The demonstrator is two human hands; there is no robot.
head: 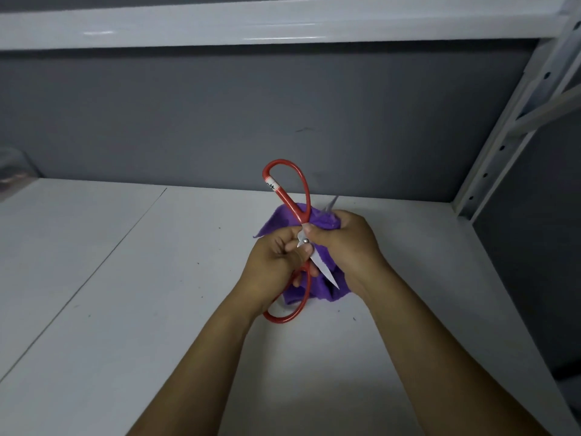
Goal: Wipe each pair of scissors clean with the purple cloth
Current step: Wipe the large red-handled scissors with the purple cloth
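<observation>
A pair of scissors with large red loop handles [290, 202] is held spread wide open above the white shelf. One red loop points up toward the back wall, the other [289, 313] hangs down near my left wrist. A bare silver blade [323, 269] points down and right. My left hand [276, 265] grips the scissors near the pivot. My right hand [349, 243] holds the bunched purple cloth [327, 289] against the scissors, thumb by the pivot. The other blade is blurred, poking out beyond the cloth at the back.
The white shelf surface [157, 309] lies under both hands, with a seam running diagonally at left. A grey back wall [220, 121] stands behind. A white perforated upright post [503, 146] stands at right. A blurred clear object [12, 171] sits at the far left edge.
</observation>
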